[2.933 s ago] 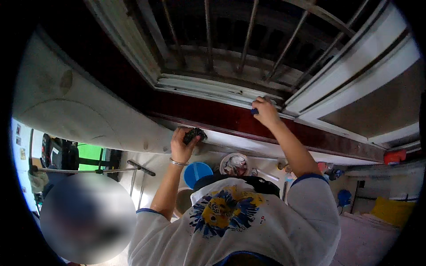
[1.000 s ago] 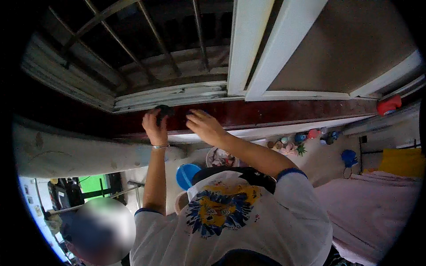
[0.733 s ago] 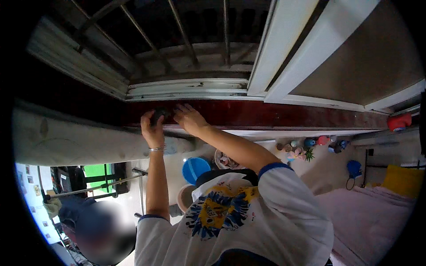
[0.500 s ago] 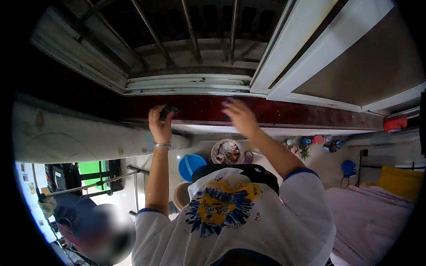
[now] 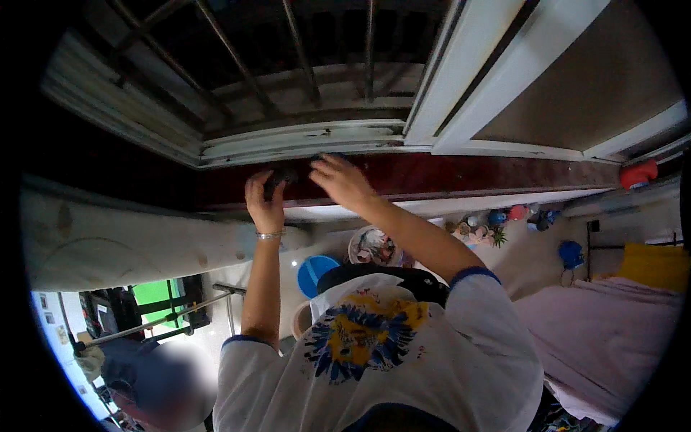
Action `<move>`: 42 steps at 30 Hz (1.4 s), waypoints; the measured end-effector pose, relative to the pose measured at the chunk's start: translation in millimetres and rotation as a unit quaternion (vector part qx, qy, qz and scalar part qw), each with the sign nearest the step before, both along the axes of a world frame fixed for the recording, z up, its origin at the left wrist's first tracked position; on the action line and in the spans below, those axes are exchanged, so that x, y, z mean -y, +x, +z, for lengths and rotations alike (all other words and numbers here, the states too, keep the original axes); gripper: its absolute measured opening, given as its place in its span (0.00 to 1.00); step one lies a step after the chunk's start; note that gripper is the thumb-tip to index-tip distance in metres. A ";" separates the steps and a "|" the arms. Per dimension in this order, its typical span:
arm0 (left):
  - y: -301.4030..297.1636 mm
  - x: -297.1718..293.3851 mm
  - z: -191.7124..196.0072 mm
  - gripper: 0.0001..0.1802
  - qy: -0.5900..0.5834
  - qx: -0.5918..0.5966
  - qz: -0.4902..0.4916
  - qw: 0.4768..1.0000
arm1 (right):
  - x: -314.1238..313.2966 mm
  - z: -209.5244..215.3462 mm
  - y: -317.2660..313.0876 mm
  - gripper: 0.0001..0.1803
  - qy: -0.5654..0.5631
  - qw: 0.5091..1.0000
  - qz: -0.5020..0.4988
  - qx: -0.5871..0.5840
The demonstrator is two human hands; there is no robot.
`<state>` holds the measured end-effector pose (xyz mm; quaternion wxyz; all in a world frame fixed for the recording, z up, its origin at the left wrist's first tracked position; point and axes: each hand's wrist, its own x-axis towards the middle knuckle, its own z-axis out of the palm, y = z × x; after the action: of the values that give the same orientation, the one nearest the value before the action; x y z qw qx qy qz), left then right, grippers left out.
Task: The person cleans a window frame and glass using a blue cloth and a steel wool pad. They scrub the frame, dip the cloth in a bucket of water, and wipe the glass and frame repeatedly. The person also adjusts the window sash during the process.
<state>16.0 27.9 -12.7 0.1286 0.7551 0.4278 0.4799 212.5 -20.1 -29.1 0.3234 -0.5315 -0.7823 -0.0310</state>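
Both my hands are over the dark red windowsill (image 5: pixel 446 174). My left hand (image 5: pixel 265 207), with a bracelet at the wrist, is closed around a small dark lump (image 5: pixel 280 181) at the sill's left part; its kind is too dark to make out. Just right of it, my right hand (image 5: pixel 347 186) is bent over the sill with curled fingers. Something dark blue (image 5: pixel 330 156) shows at its fingertips, mostly hidden by them. A gap lies between the two hands.
Past the sill are a white window track (image 5: pixel 302 141) and metal bars (image 5: pixel 299 50). A red container (image 5: pixel 638 174) stands at the sill's right end. Below are a filled bin (image 5: pixel 374 245), a blue basin (image 5: pixel 314 275) and a pink-covered bed (image 5: pixel 597 338). Another person (image 5: pixel 162 385) is lower left.
My right hand has moved left along the sill, closer to my left hand. The left hand keeps hold of the dark lump in nearly the same place. The view has shifted slightly.
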 end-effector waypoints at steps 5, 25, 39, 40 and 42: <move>-19.3 8.6 3.3 0.17 -0.002 -0.010 0.000 1.000 | -34.1 -29.9 -35.1 0.12 -0.001 0.996 -0.011 0.088; 60.2 5.9 -24.4 0.21 0.061 -0.170 -0.109 0.978 | 52.8 -31.8 59.7 0.20 -0.061 0.994 -0.086 0.010; 90.4 41.4 18.9 0.30 0.067 -0.213 -0.050 0.974 | 123.5 -6.0 193.0 0.17 -0.093 0.989 -0.111 -0.031; 95.8 44.1 21.0 0.31 0.068 -0.209 -0.051 0.974 | 124.8 -1.7 194.7 0.20 -0.073 0.988 -0.111 -0.082; 107.5 53.3 19.5 0.31 0.068 -0.202 -0.047 0.976 | 125.7 8.8 200.2 0.21 -0.017 0.974 -0.102 -0.202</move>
<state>123.4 -25.4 6.8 0.0107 0.8627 0.3751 0.3391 412.8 -145.8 -20.2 0.4611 -0.6090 -0.6428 0.0578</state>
